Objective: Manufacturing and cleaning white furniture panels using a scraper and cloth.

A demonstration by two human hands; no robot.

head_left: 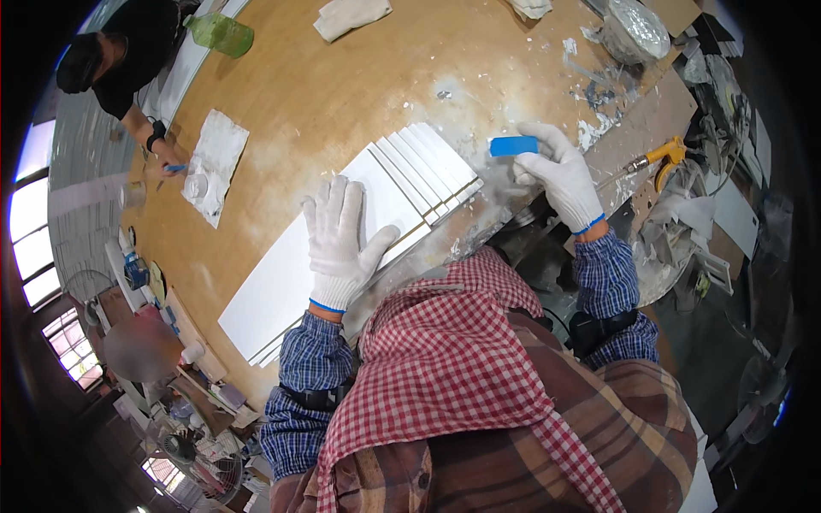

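Left hand (340,244), fingers spread, flat on white strip stack (359,231) mid-frame. Right hand (560,175) pinches blue block (514,145) at stack's fanned end. Strips look clean; likely early.

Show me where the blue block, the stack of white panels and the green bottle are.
blue block (513,145), head view, middle of its blue face, held in the right hand (560,175).
stack of white panels (402,184), head view, top panel's bare surface.
green bottle (221,34), head view, its body.
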